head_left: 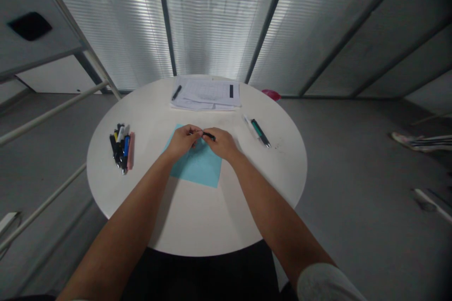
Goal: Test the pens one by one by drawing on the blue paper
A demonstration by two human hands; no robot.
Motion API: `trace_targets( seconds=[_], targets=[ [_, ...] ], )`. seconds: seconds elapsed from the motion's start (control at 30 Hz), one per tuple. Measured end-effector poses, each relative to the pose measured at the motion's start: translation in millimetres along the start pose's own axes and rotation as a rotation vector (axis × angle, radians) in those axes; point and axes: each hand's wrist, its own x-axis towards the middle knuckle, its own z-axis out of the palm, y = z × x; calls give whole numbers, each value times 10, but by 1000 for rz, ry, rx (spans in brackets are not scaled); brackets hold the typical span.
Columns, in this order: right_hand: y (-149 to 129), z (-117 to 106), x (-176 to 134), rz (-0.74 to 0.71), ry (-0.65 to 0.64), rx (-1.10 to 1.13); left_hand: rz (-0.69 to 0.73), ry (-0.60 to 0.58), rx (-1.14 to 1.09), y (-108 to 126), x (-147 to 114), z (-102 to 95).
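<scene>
Sheet [199, 167]: blue, flat on table [197, 225].
Slim black object [209, 136]: above sheet.
Right hand [222, 143]: pinching slim black object.
Left hand [181, 142]: fingertips at object's end; cannot tell if gripping.
Pens [126, 146]: bunched left of sheet.
Papers [208, 93]: beyond sheet.

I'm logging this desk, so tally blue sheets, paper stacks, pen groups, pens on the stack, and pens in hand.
Light-blue paper sheet: 1
Paper stack: 1
Left pen group and right pen group: 2
Dark pen on stack: 1
Held dark pen, apparently: 1
Total: 6
</scene>
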Motion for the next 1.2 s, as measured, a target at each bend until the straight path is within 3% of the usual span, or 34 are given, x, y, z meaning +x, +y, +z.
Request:
trace_targets(
  seconds=[0.47,1.2],
  targets=[
    [-27,-3,-3,-17,28,71,-47,38,-7,23,1,8],
    [-14,-1,2,17,58,38,-72,50,-222,38,-14,17]
  ],
)
